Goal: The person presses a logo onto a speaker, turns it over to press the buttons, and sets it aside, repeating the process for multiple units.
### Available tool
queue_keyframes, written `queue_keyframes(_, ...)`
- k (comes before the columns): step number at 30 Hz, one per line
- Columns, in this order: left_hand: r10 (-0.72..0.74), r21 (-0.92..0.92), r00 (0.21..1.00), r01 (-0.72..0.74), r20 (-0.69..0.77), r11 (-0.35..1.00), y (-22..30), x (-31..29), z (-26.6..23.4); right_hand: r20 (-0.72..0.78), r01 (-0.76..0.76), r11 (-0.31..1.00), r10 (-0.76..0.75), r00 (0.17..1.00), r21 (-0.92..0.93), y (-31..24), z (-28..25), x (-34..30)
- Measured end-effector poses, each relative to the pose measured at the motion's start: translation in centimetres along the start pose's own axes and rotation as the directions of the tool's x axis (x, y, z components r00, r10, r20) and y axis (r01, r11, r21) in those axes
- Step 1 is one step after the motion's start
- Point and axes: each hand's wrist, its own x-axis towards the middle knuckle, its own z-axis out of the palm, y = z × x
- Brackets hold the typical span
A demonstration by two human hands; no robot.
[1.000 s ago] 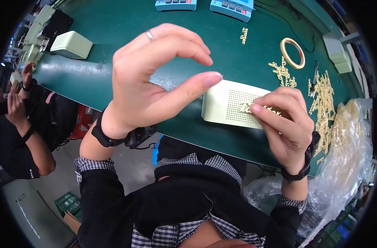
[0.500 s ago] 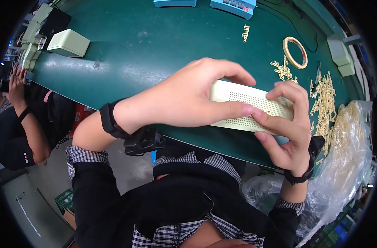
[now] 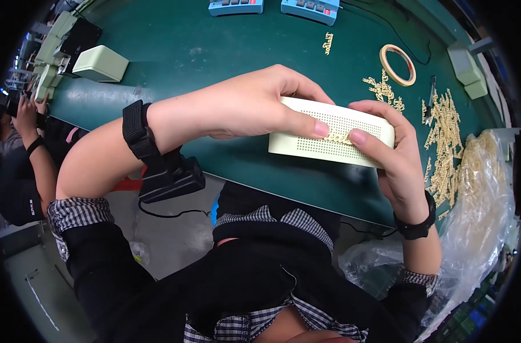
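Observation:
Between both hands, above the green table, is a pale cream perforated speaker casing (image 3: 329, 151). My left hand (image 3: 272, 106) holds its left end, thumb on the dotted front and fingers behind the top edge. My right hand (image 3: 394, 148) grips the right end, with its thumb pressing on the front as well. A small cream script-letter badge (image 3: 339, 137) lies on the perforated face between the two thumbs, which cover its ends. Both hands are closed around the casing.
Piles of cream letter badges (image 3: 443, 148) lie at right, near a tape roll (image 3: 397, 65), a dark pen-like tool (image 3: 432, 94) and a clear plastic bag (image 3: 483, 188). Blue switch boxes (image 3: 309, 10) stand at the far edge. A cream casing (image 3: 101, 63) sits left; another person's hand (image 3: 26, 117) is beyond.
The casing has moved left and turned its front toward me. My right fingers have settled around its end, and the badge between the thumbs shows more clearly.

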Motion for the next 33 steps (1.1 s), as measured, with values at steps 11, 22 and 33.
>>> queue_keyframes(11,-0.065,-0.029,0.995,0.063,-0.075,0.998,0.3,-0.1,1.0,-0.021,-0.023,0.996,0.025,0.999,0.081,0.6,0.5,0.0)
queue_keyframes(22,-0.134,0.19,0.982,0.158,-0.132,0.969,0.3,0.0,2.0,-0.013,0.072,0.996,-0.072,0.997,0.047,1.1,0.6,-0.2)
queue_keyframes(33,-0.043,0.27,0.999,0.046,-0.015,0.962,0.7,-0.9,2.2,-0.043,0.312,0.949,-0.314,0.948,-0.053,2.0,0.1,-2.5)
